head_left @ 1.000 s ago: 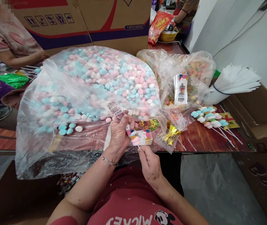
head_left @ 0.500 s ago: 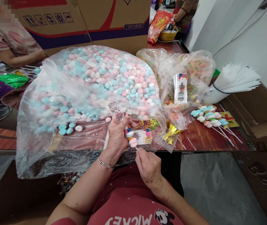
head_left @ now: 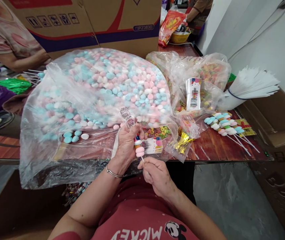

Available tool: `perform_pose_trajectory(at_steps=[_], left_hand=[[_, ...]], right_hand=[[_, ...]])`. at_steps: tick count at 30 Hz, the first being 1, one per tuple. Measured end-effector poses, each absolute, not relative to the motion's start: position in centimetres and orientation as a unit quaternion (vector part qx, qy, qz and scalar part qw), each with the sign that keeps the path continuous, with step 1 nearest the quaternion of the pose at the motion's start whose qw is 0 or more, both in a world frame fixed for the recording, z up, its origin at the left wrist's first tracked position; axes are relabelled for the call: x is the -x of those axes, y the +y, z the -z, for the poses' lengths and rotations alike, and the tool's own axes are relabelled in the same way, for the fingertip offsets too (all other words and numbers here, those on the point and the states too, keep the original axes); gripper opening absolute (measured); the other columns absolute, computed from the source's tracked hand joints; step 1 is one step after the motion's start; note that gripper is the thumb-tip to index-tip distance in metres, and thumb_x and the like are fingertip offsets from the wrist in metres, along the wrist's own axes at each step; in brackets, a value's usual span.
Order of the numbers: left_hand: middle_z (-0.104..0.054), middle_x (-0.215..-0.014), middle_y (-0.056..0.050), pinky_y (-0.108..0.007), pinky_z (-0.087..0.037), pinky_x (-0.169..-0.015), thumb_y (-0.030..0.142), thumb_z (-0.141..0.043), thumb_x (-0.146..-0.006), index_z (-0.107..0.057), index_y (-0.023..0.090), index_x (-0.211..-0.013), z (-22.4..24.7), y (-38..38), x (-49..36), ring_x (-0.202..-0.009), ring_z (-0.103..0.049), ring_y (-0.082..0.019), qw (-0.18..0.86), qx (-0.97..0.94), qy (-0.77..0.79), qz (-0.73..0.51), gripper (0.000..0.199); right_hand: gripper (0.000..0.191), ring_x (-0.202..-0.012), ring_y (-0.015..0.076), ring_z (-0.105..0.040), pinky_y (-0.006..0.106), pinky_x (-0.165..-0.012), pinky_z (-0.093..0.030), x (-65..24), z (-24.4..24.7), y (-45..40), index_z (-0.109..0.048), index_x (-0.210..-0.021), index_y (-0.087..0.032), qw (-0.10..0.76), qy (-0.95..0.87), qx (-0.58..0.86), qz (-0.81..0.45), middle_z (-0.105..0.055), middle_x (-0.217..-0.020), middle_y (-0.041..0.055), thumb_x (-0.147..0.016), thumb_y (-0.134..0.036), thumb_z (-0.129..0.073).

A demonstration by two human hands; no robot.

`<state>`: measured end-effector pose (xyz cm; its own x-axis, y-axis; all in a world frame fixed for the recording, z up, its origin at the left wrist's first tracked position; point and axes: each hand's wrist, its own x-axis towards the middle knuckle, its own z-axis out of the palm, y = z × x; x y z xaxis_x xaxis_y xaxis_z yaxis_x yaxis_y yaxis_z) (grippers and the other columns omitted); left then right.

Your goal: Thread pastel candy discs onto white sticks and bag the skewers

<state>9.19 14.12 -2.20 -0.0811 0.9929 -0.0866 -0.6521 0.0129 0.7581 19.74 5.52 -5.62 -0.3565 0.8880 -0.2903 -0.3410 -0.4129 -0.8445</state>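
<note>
A marshmallow skewer (head_left: 139, 151) with pink, orange and white pieces hangs between my two hands over the table's front edge. My left hand (head_left: 126, 143) is closed around its upper part and a clear printed wrapper (head_left: 126, 115), which sticks up above the fingers. How far the wrapper covers the skewer is hidden by the hand. Below, my right hand (head_left: 155, 173) pinches the white stick (head_left: 143, 159) under the lowest pink marshmallow. Just beyond my hands lie a stack of printed packets (head_left: 155, 145) and several gummy rings (head_left: 161, 132). Gold twist ties (head_left: 183, 141) rest in a small bag to the right.
A big clear bag of marshmallows (head_left: 112, 83) covers the table's left and middle. Finished skewers (head_left: 224, 124) lie at right, near a container of white sticks (head_left: 252, 85). A large carton (head_left: 87, 26) stands behind. A co-worker's arm (head_left: 24, 61) is at upper left.
The skewer has turned more upright, and its lower end has shifted slightly left. My right hand has moved a little left with the stick, its fingers repositioned. The wrapper tilts slightly differently.
</note>
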Motion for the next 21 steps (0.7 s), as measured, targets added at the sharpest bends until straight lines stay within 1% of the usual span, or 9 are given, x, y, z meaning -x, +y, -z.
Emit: perform_pose_trajectory(at_steps=[3,5,7,9,11,14,17,19,21], left_hand=[[-0.054,-0.054,0.008,-0.019,-0.042,-0.044,0.031,-0.082,-0.068,-0.055,0.019,-0.083,2.4,13.6,-9.8,-0.042,-0.048,-0.006,0.607,-0.258,0.373,-0.653,0.034],[-0.057,-0.054,0.007,-0.019,-0.041,-0.042,0.030,-0.080,-0.070,-0.052,0.020,-0.086,2.9,13.1,-10.3,-0.041,-0.050,-0.008,0.577,-0.265,0.414,-0.652,0.034],[-0.061,-0.056,0.006,-0.020,-0.043,-0.042,0.030,-0.080,-0.069,-0.051,0.021,-0.086,3.3,12.7,-10.7,-0.043,-0.054,-0.010,0.560,-0.264,0.436,-0.653,0.034],[-0.066,-0.061,0.003,-0.023,-0.049,-0.049,0.032,-0.082,-0.067,-0.053,0.019,-0.082,3.6,12.7,-10.7,-0.051,-0.061,-0.013,0.571,-0.256,0.421,-0.657,0.035],[-0.070,-0.069,-0.001,-0.028,-0.054,-0.061,0.040,-0.082,-0.065,-0.059,0.017,-0.080,3.7,13.0,-10.2,-0.066,-0.068,-0.018,0.600,-0.252,0.385,-0.654,0.036],[-0.074,-0.080,-0.007,-0.035,-0.056,-0.079,0.054,-0.080,-0.063,-0.067,0.015,-0.084,3.4,14.0,-8.8,-0.086,-0.071,-0.025,0.638,-0.244,0.325,-0.654,0.046],[-0.075,-0.091,-0.009,-0.038,-0.055,-0.087,0.058,-0.082,-0.059,-0.068,0.015,-0.087,2.9,15.0,-7.7,-0.098,-0.069,-0.028,0.663,-0.222,0.279,-0.658,0.053],[-0.074,-0.092,-0.009,-0.037,-0.056,-0.087,0.058,-0.084,-0.055,-0.068,0.016,-0.089,2.7,15.3,-7.3,-0.096,-0.069,-0.026,0.677,-0.206,0.258,-0.658,0.057],[-0.073,-0.086,-0.006,-0.034,-0.058,-0.079,0.055,-0.087,-0.053,-0.067,0.016,-0.092,2.4,15.4,-7.3,-0.084,-0.070,-0.022,0.688,-0.190,0.248,-0.655,0.058]], right_hand=[[0.019,-0.037,0.0045,-0.016,0.021,-0.039,-0.014,-19.7,6.1,5.9,-0.059,-0.074,-0.017,0.447,-0.301,0.410,-0.736,-0.027,-0.041,-0.0125,-0.078,-0.036,-0.056],[0.022,-0.041,0.0051,-0.020,0.021,-0.040,-0.016,-20.1,6.6,6.0,-0.060,-0.074,-0.017,0.474,-0.342,0.459,-0.670,-0.029,-0.045,-0.0110,-0.080,-0.038,-0.055],[0.025,-0.044,0.0060,-0.025,0.021,-0.042,-0.018,-20.7,7.0,6.1,-0.060,-0.074,-0.017,0.479,-0.408,0.504,-0.591,-0.031,-0.049,-0.0089,-0.083,-0.040,-0.053],[0.028,-0.047,0.0068,-0.028,0.021,-0.043,-0.021,-21.3,7.3,6.1,-0.060,-0.074,-0.018,0.467,-0.463,0.529,-0.537,-0.033,-0.051,-0.0075,-0.086,-0.041,-0.051],[0.028,-0.048,0.0070,-0.029,0.022,-0.043,-0.022,-21.7,7.3,6.0,-0.061,-0.073,-0.018,0.458,-0.492,0.534,-0.513,-0.034,-0.051,-0.0069,-0.086,-0.041,-0.051],[0.027,-0.045,0.0062,-0.027,0.022,-0.043,-0.020,-21.7,6.9,5.9,-0.065,-0.078,-0.016,0.458,-0.467,0.497,-0.570,-0.033,-0.049,-0.0081,-0.084,-0.040,-0.053],[0.024,-0.039,0.0043,-0.021,0.021,-0.040,-0.015,-21.4,6.4,5.9,-0.065,-0.077,-0.014,0.464,-0.369,0.429,-0.681,-0.029,-0.043,-0.0109,-0.080,-0.037,-0.058],[0.020,-0.035,0.0030,-0.018,0.020,-0.037,-0.014,-21.2,6.1,6.1,-0.064,-0.072,-0.014,0.453,-0.302,0.381,-0.747,-0.030,-0.038,-0.0119,-0.077,-0.033,-0.061],[0.016,-0.031,0.0021,-0.015,0.018,-0.035,-0.014,-21.3,5.9,6.3,-0.064,-0.069,-0.014,0.428,-0.250,0.335,-0.801,-0.030,-0.035,-0.0126,-0.075,-0.029,-0.062]])
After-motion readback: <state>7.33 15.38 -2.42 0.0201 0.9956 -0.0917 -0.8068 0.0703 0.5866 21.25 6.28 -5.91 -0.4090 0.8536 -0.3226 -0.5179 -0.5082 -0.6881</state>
